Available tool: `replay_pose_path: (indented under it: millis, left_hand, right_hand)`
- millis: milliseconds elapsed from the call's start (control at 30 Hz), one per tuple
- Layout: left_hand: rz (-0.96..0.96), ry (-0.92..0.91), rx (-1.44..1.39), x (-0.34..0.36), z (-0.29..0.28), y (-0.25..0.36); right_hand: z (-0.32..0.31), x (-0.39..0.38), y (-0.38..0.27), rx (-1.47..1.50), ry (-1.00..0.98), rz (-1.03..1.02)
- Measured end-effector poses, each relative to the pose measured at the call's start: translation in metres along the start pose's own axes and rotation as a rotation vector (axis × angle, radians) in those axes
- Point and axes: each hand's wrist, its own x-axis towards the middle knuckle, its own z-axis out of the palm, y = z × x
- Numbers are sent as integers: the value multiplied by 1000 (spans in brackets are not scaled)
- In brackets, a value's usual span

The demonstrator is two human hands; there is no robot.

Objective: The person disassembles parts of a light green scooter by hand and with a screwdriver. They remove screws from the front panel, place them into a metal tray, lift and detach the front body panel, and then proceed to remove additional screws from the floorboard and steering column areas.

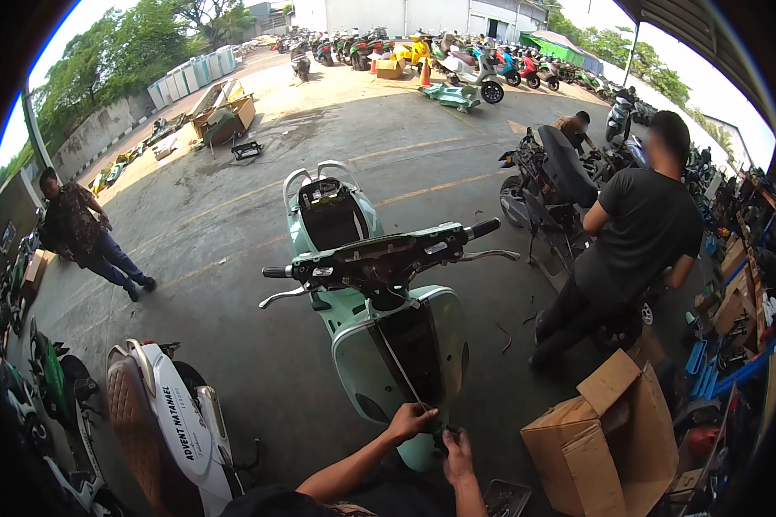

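Note:
A mint-green scooter (pixel 353 358) stands in front of me, its front end toward me, with the handlebar cover off and a dark opening (pixel 416 353) down the front shield. A thin pale strip (pixel 397 360) runs along that opening to the fingers of my left hand (pixel 412 422). Those fingers are pinched together at the shield's lower end; what lies between them is too small to tell. Just right of it and lower, my right hand (pixel 459 458) is closed beside the front fender (pixel 417 452), with something small and dark at its fingertips.
An open cardboard box (pixel 569 444) stands at the near right, a small tray (pixel 506 498) beside it. A white scooter with a brown seat (pixel 138 422) is at the near left. One person (pixel 647 224) stands by a stripped scooter (pixel 547 202); another (pixel 86 224) stands left.

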Motion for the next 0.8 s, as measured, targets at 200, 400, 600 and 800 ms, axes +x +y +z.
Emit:
replay_pose_path:
  millis: [200,400,600,800]
  left_hand:
    - [612,787,903,12,-41,47]
    - [437,1189,1352,31,-131,75]
    - [611,1372,1328,81,-116,71]
    - [596,1425,1354,76,-128,63]
  right_hand:
    - [-22,1,-14,-568,136,-205]
    - [14,12,-10,-899,-278,-638]
    - [-9,27,-24,-866,-301,-581]
    - [-4,23,-26,-937,-355,-553]
